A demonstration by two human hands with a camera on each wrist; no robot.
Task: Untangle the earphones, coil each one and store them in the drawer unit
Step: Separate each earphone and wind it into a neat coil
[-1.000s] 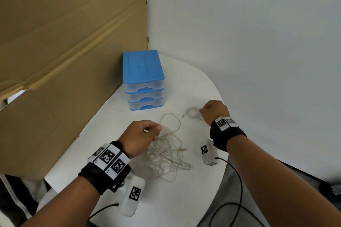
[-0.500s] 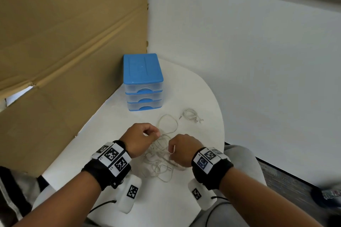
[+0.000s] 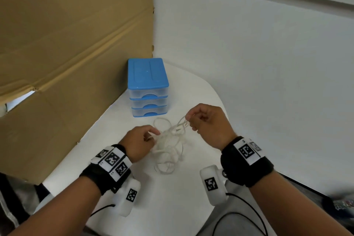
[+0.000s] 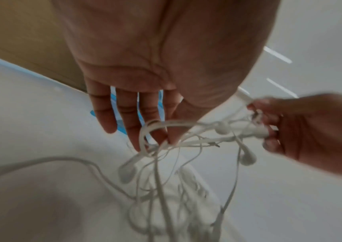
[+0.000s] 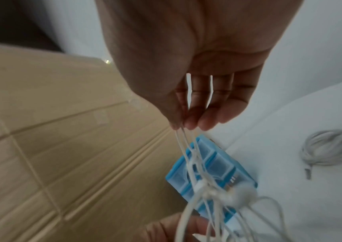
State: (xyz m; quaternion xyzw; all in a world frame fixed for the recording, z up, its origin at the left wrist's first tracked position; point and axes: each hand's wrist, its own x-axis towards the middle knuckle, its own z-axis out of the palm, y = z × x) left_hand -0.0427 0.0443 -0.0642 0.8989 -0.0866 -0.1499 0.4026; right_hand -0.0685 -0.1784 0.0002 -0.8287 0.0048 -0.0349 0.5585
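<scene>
A tangle of white earphones (image 3: 168, 147) hangs partly lifted over the white table (image 3: 172, 207). My left hand (image 3: 156, 135) pinches strands at the tangle's left side; in the left wrist view my left hand (image 4: 165, 140) has a loop round its fingertips. My right hand (image 3: 188, 120) pinches several strands higher up and to the right, stretching them taut; my right hand (image 5: 183, 126) shows the pinch from the wrist. Earbuds (image 4: 247, 157) dangle below. A coiled earphone (image 5: 329, 147) lies on the table by itself. The blue three-drawer unit (image 3: 147, 86) stands behind, drawers closed.
A tall cardboard sheet (image 3: 67, 63) walls off the left side, right next to the drawer unit. A white wall (image 3: 249, 63) closes the back and right. The table's rounded edge runs close by my right wrist.
My right hand left the coiled earphone, came back to the tangle, took hold of strands and lifted them up and to the right. The left hand stayed on the tangle's left side.
</scene>
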